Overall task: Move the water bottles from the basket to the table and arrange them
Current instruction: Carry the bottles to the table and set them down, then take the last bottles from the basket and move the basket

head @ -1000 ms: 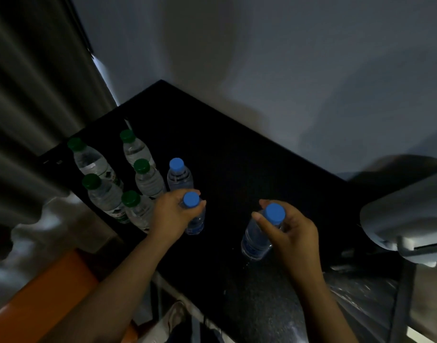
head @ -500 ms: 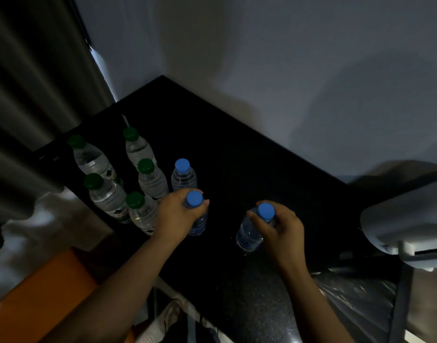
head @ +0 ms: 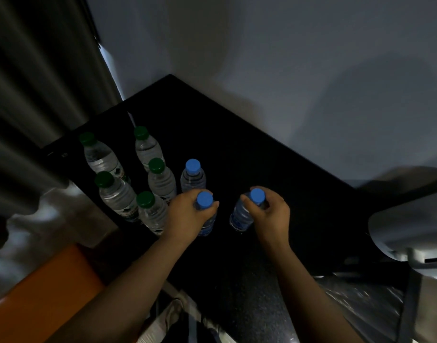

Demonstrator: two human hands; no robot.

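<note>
You are looking down at a black table set in the corner between a pale wall and a dark curtain, all in dim light. On its left part five green-capped bottles stand upright in a tight cluster. They are clear plastic with water inside and small labels low down. Just to their right a blue-capped bottle stands upright, free of both hands.

Your left hand is curled round the neck of a second blue-capped bottle, with fingers and thumb closed just beneath the cap. This one is upright, directly in front of the free one and just beside the nearest green-capped one.

Your right hand grips a third blue-capped bottle the same way, wrapped below the cap. This bottle leans with its base toward the left, near the other held bottle but apart from it. You cannot tell whether its base touches the table.

An orange surface lies at the lower left, and a pale grey object sits at the right edge.
</note>
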